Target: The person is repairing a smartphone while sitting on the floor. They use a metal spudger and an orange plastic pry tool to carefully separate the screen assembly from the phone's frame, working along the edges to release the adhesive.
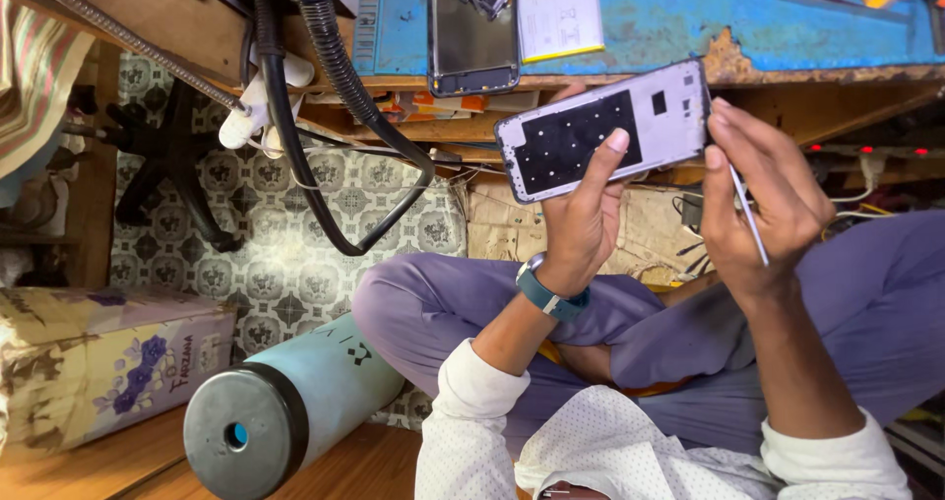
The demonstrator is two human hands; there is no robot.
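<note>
Head view is showing, going left to right, a flowered cardboard box [103,362] and a pale teal cylinder [285,411] with a dark cap lying on a wooden floor edge; above them a black corrugated hose [340,77] is looping down over patterned tiles; past that, the left hand [581,219], wearing a teal wristband [551,293], is gripping a phone frame [600,131] from beneath, thumb pressing on its upper face; the frame is being held in the air just below the edge of the blue tabletop [669,18], its long axis running left-low to right-high, its pale grey inner face turned up, carrying a large black perforated panel and a small dark cut-out near the right end; the right hand [763,200] is closing on a thin metal tool [748,215], fingertips touching the frame's right end, so the right hand is the one sitting nearer that end while the left is bearing the weight; on the tabletop another opened phone [472,37] and a flat white battery [559,13] are lying side by side; purple trousers are filling the space beneath.
</note>
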